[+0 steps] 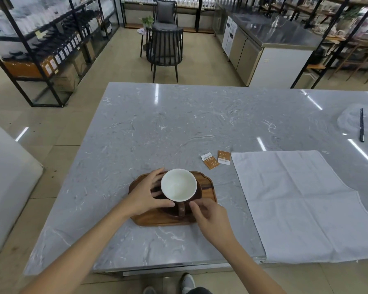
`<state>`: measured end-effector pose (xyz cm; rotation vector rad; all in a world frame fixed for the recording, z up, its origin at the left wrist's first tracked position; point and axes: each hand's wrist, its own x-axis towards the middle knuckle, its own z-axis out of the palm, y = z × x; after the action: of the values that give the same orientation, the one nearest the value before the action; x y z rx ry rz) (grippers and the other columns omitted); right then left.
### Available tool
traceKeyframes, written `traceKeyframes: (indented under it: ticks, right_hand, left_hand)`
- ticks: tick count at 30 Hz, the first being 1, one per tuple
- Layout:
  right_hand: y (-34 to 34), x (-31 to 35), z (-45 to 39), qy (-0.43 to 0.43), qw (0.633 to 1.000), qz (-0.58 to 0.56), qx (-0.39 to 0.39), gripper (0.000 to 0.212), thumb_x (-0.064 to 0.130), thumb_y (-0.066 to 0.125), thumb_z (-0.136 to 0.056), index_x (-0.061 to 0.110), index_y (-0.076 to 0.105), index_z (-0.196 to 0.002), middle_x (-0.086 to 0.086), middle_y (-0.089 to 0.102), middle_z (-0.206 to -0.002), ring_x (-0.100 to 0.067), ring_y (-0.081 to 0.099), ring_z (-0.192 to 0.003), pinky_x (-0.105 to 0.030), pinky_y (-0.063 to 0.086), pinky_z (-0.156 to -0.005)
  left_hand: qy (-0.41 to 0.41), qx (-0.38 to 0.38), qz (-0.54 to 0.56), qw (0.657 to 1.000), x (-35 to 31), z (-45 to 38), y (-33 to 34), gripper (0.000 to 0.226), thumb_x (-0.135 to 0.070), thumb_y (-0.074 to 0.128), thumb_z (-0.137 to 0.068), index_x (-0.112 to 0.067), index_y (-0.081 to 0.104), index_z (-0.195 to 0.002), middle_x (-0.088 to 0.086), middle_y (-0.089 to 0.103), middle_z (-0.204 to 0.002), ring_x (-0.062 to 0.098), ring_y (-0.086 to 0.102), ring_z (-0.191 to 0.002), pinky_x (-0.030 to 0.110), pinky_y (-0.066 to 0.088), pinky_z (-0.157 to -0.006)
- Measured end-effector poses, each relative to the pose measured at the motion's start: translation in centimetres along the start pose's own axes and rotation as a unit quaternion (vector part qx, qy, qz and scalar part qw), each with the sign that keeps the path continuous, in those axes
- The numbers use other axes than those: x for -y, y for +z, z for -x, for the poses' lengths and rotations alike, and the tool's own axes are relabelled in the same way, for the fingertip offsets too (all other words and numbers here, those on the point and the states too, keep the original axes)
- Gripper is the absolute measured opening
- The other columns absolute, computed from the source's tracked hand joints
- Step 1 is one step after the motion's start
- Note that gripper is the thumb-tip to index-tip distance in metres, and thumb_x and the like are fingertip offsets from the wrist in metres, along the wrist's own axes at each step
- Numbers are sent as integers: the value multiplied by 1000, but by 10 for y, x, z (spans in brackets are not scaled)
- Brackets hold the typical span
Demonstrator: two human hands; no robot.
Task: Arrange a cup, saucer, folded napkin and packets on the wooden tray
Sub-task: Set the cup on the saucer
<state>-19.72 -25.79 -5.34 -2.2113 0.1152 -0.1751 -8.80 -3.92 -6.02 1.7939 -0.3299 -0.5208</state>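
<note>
Hands frame the white-lined brown ceramic cup (178,185) on its dark saucer (168,209), both already on the wooden tray (149,219): left hand (146,194) cups its side, right hand (210,217) pinches the saucer rim. Two orange-and-white packets (216,159) and the unfolded white cloth napkin (302,200) wait at two o'clock on the grey marble worktop (179,119).

Even, fairly bright indoor light comes from overhead. White streaks of glare cross the glossy tabletop (179,124), and one lies on the floor (21,133) at left. Shadows are soft and faint. The wide lens bows the shelves (40,39) and table edges outward. Distant shelves look soft and slightly washed out.
</note>
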Motion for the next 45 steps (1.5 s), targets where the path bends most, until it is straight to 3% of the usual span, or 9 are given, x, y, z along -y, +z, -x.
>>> traceKeyframes:
  ticks: [5, 9, 14, 19, 23, 28, 36, 41, 45]
  right_hand:
    - [-18, -3, -31, -6, 997, -32, 76, 57, 26, 76, -87, 32, 54, -139, 19, 66, -121, 8, 65, -101, -4, 49, -79]
    - [-18, -2, -41, -30, 992, -16, 120, 74, 26, 79, -83, 62, 42, -136, 47, 59, -101, 23, 59, -97, 0, 47, -78]
    - [-12, -12, -39, -25, 994, -10, 103, 76, 31, 78, -85, 44, 39, -149, 25, 63, -105, 4, 66, -94, 0, 47, -76]
    - [-14, -14, -34, -17, 995, 3, 102, 75, 28, 76, -88, 39, 38, -151, 21, 63, -111, 1, 68, -100, -1, 46, -80]
    - [-23, -19, -22, -9, 997, 12, 77, 64, 25, 75, -89, 25, 48, -147, 18, 67, -117, 7, 65, -102, -13, 53, -89]
    - [-43, -29, -3, -10, 997, 58, 45, 51, 28, 69, -93, 20, 53, -140, 8, 65, -122, -4, 62, -107, -27, 61, -83]
    - [-106, -85, 36, -49, 983, 173, 38, 28, 29, 62, -99, 17, 64, -124, 1, 64, -121, -15, 63, -105, -35, 58, -84]
    - [-164, -144, 58, -72, 972, 224, 26, 26, 26, 64, -97, 14, 66, -121, -1, 64, -121, -22, 63, -112, -34, 57, -84]
    - [-216, -191, 76, -78, 970, 227, 48, 32, 30, 67, -95, 13, 66, -122, -7, 62, -125, -25, 61, -116, -29, 53, -89]
  left_hand:
    - [9, -6, -2, 1000, 0, 3, 4, 90, -17, 96, -60, -50, 51, -132, -33, 59, -132, -9, 55, -125, 12, 52, -90]
    - [17, -8, 8, 1000, 0, 2, 3, 93, -19, 96, -60, -49, 52, -136, -27, 59, -137, -5, 55, -127, 16, 53, -93]
    - [4, 16, -5, 1000, -2, 4, 1, 93, -22, 94, -63, -57, 48, -136, -26, 54, -143, -4, 51, -132, 18, 50, -101]
    - [-8, 56, -35, 998, -8, 8, -4, 101, -15, 93, -68, -61, 36, -139, -40, 45, -142, -14, 42, -133, 13, 46, -103]
    - [-1, 46, -97, 994, -22, 14, -6, 115, -29, 91, -70, -39, 16, -158, -49, 26, -142, -17, 32, -136, 5, 37, -102]
    - [173, -66, -327, 927, -43, 24, 13, 83, -39, 79, -82, -43, 34, -152, -31, 28, -156, -10, 11, -149, 10, 14, -113]
    - [283, 37, -394, 874, -34, 39, 131, 60, -27, 67, -87, -27, 50, -145, -10, 47, -153, 15, 16, -155, 37, 39, -115]
    - [219, 137, -450, 855, -4, 34, 231, 77, -30, 63, -87, -31, 28, -156, -4, 24, -165, 15, -1, -154, 41, 21, -125]
    - [162, 96, -550, 813, -5, 34, 300, 97, -48, 69, -82, -32, 13, -159, 0, 15, -168, 22, 11, -156, 53, 9, -123]
